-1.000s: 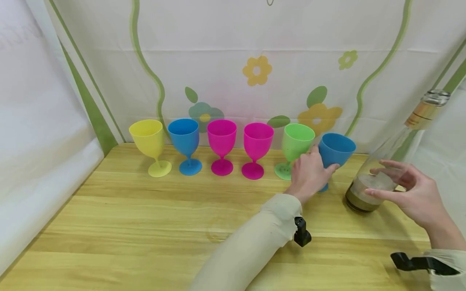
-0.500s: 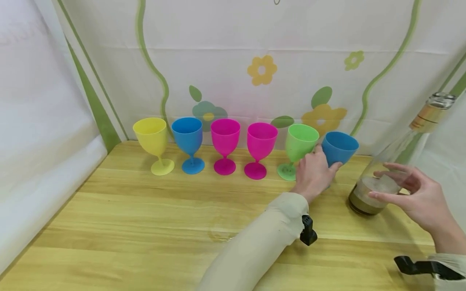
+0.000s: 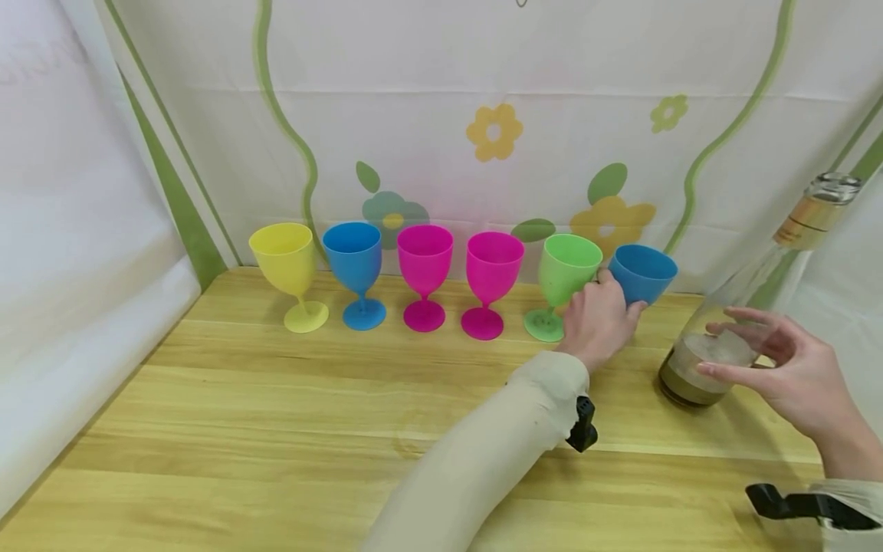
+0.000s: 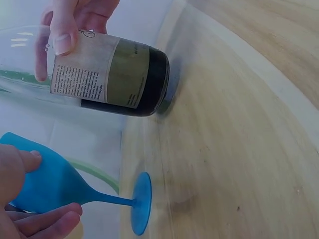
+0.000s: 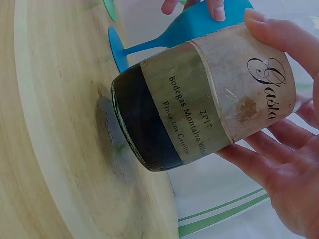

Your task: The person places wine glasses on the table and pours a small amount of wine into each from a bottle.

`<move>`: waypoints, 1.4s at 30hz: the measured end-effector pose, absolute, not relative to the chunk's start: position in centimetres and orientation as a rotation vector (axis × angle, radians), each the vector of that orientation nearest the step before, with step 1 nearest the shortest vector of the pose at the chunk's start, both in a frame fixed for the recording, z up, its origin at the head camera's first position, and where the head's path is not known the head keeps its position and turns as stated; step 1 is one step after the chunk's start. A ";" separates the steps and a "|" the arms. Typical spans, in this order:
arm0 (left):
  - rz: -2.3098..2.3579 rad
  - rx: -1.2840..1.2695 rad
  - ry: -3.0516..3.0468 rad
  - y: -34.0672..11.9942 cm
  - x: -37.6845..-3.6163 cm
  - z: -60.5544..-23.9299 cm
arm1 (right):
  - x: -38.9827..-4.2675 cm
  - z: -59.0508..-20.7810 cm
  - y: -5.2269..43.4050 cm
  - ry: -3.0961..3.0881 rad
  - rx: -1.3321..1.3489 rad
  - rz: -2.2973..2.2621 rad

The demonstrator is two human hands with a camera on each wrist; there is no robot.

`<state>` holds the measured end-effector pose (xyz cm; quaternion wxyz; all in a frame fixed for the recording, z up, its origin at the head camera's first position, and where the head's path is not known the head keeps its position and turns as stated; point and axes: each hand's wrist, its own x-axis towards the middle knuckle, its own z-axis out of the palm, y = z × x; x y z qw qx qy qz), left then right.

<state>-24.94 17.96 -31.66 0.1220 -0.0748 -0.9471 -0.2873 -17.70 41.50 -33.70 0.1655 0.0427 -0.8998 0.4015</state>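
In the head view, a blue goblet point(image 3: 641, 274) at the right end of a row of coloured goblets point(image 3: 422, 264) is held round its bowl by the left hand point(image 3: 599, 322), thumb on one side and fingers curled on the other; the goblet is tilted, its rim toward the back right, and whether its foot touches the wooden table point(image 3: 276, 414) is hidden by the hand. Just to its right a wine bottle point(image 3: 748, 291) stands on the table, leaning to the right, its long axis running up toward the right; the right hand point(image 3: 779, 368) is spread wide against its lower body with straightened fingers. The bottle is nearer the right hand and lies apart from the left. In the left wrist view, the goblet's bowl point(image 4: 47, 181) is seen pinched between thumb and fingers, stem and foot pointing away from the palm, with the bottle's dark base point(image 4: 149, 84) beyond it. In the right wrist view, the labelled bottle point(image 5: 209, 99) is cradled by open fingers point(image 5: 271, 35), and the goblet's stem point(image 5: 149, 45) lies just behind it.
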 end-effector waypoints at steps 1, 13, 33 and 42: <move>-0.834 -0.217 -2.770 18.0 -24.9 -31.7 | -17.7 -33.7 41.5 -2.564 0.120 1.140; -1.071 -0.326 -2.703 15.6 -23.2 -33.0 | -17.6 -33.8 41.6 -2.568 0.129 1.139; -1.531 -0.298 -2.232 10.3 -19.4 -33.8 | -17.5 -33.4 41.5 -2.575 0.131 1.151; -1.517 -0.266 -2.270 9.2 -21.1 -33.9 | -17.6 -33.4 41.5 -2.570 0.133 1.137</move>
